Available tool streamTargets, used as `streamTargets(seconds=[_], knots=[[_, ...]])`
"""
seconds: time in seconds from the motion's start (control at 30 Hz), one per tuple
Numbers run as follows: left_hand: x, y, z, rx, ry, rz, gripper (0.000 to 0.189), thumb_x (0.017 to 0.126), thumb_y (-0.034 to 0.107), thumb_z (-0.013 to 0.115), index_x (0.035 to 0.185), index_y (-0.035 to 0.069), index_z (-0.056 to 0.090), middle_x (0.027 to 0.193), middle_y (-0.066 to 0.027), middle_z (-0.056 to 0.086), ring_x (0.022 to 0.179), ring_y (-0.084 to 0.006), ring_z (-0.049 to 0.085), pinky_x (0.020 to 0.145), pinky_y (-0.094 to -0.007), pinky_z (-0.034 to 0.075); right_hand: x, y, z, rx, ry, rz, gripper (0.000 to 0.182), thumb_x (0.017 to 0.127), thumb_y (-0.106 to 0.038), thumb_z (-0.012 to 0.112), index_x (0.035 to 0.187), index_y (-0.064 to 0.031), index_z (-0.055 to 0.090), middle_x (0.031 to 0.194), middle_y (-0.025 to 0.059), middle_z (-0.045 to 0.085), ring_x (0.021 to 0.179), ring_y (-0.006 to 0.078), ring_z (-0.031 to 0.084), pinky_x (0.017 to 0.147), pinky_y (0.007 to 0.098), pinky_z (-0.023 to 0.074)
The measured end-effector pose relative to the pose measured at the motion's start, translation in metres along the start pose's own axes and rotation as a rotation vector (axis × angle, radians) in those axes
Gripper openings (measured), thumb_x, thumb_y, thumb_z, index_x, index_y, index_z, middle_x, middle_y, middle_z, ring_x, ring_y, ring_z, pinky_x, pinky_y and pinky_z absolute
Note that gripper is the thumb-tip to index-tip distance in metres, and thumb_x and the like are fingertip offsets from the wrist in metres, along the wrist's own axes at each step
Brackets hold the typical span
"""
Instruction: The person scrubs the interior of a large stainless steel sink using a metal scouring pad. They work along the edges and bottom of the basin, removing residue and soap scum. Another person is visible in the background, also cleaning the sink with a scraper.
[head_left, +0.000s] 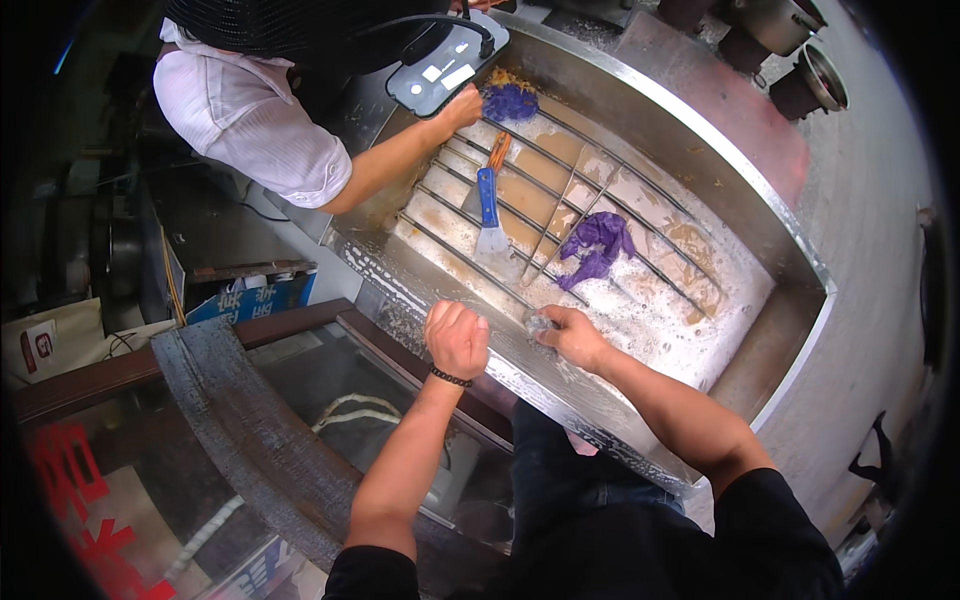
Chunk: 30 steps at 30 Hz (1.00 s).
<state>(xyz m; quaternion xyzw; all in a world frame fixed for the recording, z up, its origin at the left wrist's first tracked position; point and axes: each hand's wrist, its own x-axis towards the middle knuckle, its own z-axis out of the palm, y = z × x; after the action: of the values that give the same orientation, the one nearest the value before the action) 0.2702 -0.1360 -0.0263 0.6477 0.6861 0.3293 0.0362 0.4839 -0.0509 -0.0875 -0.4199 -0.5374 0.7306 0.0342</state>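
My left hand is closed over the near rim of a large rectangular metal basin, a dark bead bracelet at its wrist. Inside the basin, my right hand pinches a grey scouring pad, probably steel wool, against the wet near wall. Foamy, brownish water covers the bottom, and a rack of metal rods lies in it. On the rack rest a scraper with a blue handle and another with an orange-brown handle. A crumpled purple cloth lies beyond my right hand.
A co-worker's hand reaches into the basin's far left end, near a second purple cloth. A flat dark device with a cable overhangs that corner. A glass-topped case stands at my left. Metal pots stand beyond the basin.
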Motion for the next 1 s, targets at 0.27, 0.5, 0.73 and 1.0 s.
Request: streamTargets(seconds=[0.27,0.5,0.73,1.0], knots=[[-0.008,-0.014,0.000,-0.223,0.004,0.011,0.020,0.089,0.024,0.059,0.077,0.008,0.056,0.081,-0.0113,0.057,0.074,-0.0331,0.052,0.069,-0.0455,0.042,0.126,-0.043,0.087,-0.200,-0.131,-0.174,0.033,0.091,-0.022,0.070,0.113,0.0028,0.068,0.097,0.0237,0.071,0.090,0.0321,0.068,0.083,0.0429,0.0514],[0.009,-0.060,-0.035,-0.466,-0.165,0.196,0.018,0.085,0.024,0.063,0.077,0.009,0.058,0.084,-0.0099,0.058,0.077,-0.0308,0.053,0.071,-0.0443,0.042,0.201,-0.074,0.129,-0.553,0.052,-0.099,0.035,0.097,-0.031,0.055,0.107,-0.0012,0.068,0.107,0.0258,0.070,0.101,0.0449,0.066,0.090,0.0508,0.0514],[0.022,-0.109,-0.046,-0.040,-0.179,0.196,0.021,0.084,0.028,0.063,0.071,0.014,0.055,0.079,-0.0059,0.052,0.073,-0.0287,0.047,0.069,-0.0430,0.034,0.141,-0.079,0.116,-0.477,-0.070,-0.030,0.038,0.094,-0.035,0.058,0.112,-0.0020,0.067,0.116,0.0263,0.067,0.114,0.0426,0.062,0.099,0.0502,0.0474],[0.017,-0.111,-0.047,-0.153,-0.285,0.293,0.024,0.082,0.037,0.066,0.078,0.015,0.058,0.085,-0.0073,0.054,0.077,-0.0295,0.049,0.074,-0.0433,0.036,0.233,-0.048,0.136,-0.417,-0.125,-0.163,0.037,0.094,-0.017,0.060,0.128,-0.0037,0.066,0.121,0.0233,0.065,0.117,0.0406,0.059,0.103,0.0444,0.0453]])
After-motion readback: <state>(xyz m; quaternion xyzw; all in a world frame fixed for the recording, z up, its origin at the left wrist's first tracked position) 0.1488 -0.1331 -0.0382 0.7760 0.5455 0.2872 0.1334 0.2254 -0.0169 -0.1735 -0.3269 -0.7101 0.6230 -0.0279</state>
